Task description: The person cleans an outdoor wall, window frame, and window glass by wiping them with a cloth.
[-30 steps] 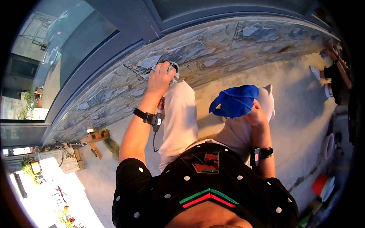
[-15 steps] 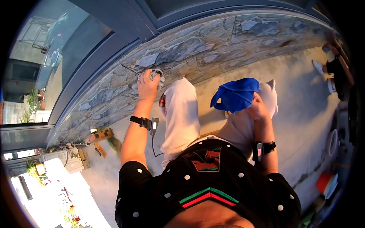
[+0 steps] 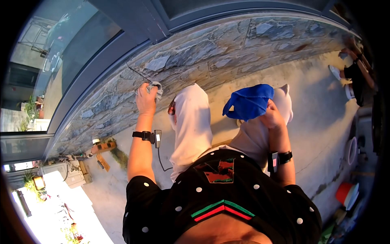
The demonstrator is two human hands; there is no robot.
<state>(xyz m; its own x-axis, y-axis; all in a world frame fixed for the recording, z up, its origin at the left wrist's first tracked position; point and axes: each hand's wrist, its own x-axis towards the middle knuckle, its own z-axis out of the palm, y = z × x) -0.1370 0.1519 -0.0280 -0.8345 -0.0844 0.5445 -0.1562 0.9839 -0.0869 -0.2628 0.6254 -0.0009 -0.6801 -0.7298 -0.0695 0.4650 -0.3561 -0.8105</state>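
My left hand point(image 3: 146, 100) is closed around a crumpled grey cloth point(image 3: 157, 90) at the stone-faced wall point(image 3: 183, 55). The fingers cover part of the cloth, and I cannot tell how firmly it touches the stone. In my right hand point(image 3: 273, 117) is a blue cloth point(image 3: 248, 101), gripped at its right edge and hanging over the gap between my knees. My right forearm lies near my thigh in pale trousers point(image 3: 191, 122). Each wrist wears a black strap with a small device.
A grey-framed window point(image 3: 77, 69) rises above the wall on the left. Beside the wall lie brick and wood pieces point(image 3: 105, 147). Another person point(image 3: 359, 75) is at the far right. A red bucket point(image 3: 344, 192) stands on the concrete floor point(image 3: 313, 134) at the lower right.
My left hand has shifted left and slightly down along the wall, carrying the grey cloth. The right hand and the blue cloth have moved only slightly left.
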